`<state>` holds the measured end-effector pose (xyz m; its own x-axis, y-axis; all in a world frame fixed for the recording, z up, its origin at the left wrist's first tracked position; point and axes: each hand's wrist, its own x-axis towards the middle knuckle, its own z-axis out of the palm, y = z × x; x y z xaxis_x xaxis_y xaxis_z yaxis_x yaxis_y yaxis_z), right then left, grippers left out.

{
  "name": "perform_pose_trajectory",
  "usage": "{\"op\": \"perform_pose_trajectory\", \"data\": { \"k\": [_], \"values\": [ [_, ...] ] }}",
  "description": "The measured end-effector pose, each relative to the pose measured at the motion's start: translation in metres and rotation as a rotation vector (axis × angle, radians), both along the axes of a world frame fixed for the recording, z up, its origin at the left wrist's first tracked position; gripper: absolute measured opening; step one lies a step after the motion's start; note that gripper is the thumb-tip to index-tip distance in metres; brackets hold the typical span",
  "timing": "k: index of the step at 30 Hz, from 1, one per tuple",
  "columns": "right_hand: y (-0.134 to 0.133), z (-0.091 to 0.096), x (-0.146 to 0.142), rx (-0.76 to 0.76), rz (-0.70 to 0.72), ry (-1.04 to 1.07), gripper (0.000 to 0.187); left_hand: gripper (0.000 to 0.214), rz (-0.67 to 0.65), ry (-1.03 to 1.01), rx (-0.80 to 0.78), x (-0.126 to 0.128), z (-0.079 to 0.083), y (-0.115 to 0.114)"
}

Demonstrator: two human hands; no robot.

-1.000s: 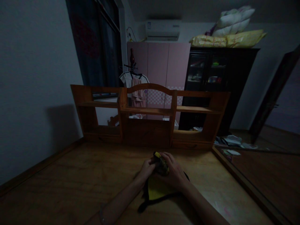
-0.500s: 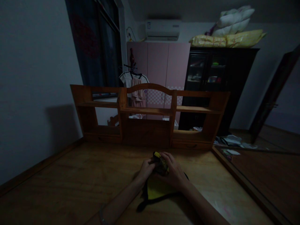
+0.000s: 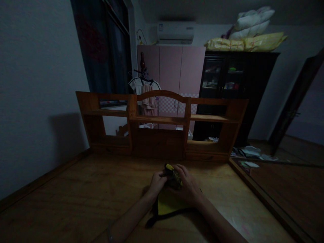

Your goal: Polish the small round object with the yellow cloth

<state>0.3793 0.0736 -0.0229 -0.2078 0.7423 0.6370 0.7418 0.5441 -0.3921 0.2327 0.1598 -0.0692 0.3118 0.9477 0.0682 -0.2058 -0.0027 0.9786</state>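
Observation:
A yellow cloth with a dark edge [image 3: 167, 206] lies on the wooden desk top [image 3: 83, 192], in front of me. Its far end is bunched into a dark and yellow wad [image 3: 173, 174]. My left hand [image 3: 157, 182] pinches that wad from the left with closed fingers. From the right, my right hand [image 3: 188, 187] wraps over the wad, its fingers curled around it. Both forearms reach in from the bottom edge. The room is dim, so the cloth's details are hard to make out.
A wooden shelf unit [image 3: 162, 125] stands along the desk's far edge, just beyond my hands. A raised wooden rim [image 3: 263, 197] runs down the desk's right side. Behind are a pink wardrobe [image 3: 174, 72], a dark cabinet [image 3: 235, 87] with bedding on top, and hanging clothes [image 3: 145, 94].
Almost nothing has moved. Both hands stay closed on the bunched cloth; the flat yellow part has shifted very slightly.

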Motion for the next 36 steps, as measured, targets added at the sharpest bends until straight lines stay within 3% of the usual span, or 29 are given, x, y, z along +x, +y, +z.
{"op": "perform_pose_trajectory", "data": {
  "k": [12, 23, 36],
  "values": [
    [0.000, 0.001, 0.000, -0.010, 0.008, 0.003, 0.078, 0.023, 0.013, -0.006, 0.003, 0.000, 0.004, -0.004],
    [0.000, 0.000, 0.000, -0.018, 0.014, 0.012, 0.077, 0.025, -0.025, 0.006, 0.038, 0.000, -0.004, 0.000],
    [0.000, 0.000, 0.003, -0.031, 0.015, 0.006, 0.078, 0.024, 0.024, 0.018, -0.034, 0.000, 0.009, -0.006]
  ]
}}
